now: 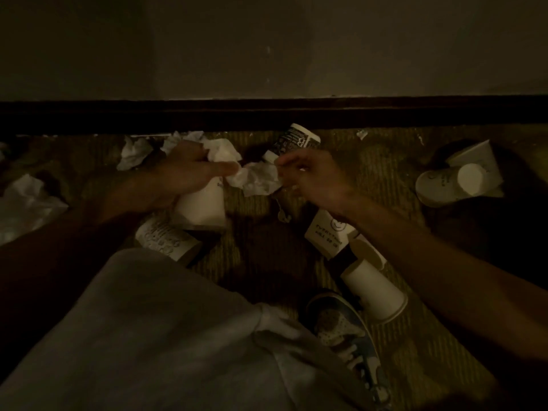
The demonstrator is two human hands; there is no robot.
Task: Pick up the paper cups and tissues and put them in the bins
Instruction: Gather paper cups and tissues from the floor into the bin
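head view: the scene is dim, a carpeted floor (267,262) running up to a dark baseboard (267,114) under a plain wall. taking the baseboard as the landmark, the left hand (184,173) sits just in front of it, closed around a bunch of crumpled tissues (222,152) and, as far as i can tell, a white paper cup (201,206) pressed under the palm. the right hand (311,176) is beside it, fingers pinched on a loose tissue (261,179) that bridges the gap between the two hands.

no bins show anywhere here, so nothing can be seen as binned yet; the job looks early, with gathering under way and most of the litter left. just against the baseboard a black-printed cup (296,140) lies tilted, and more tissue scraps (133,152) lie to the left along it. farther from the baseboard, a printed cup (166,238) lies on its side under the left forearm, a lettered cup (326,232) and a plain white cup (373,292) lie under the right forearm, and two cups (459,182) rest together far to the right. a large tissue (23,203) lies at the left edge.

in the way: the person's grey trouser leg (148,336) and shoe (347,330) crowd the near floor, and the low light hides small scraps.
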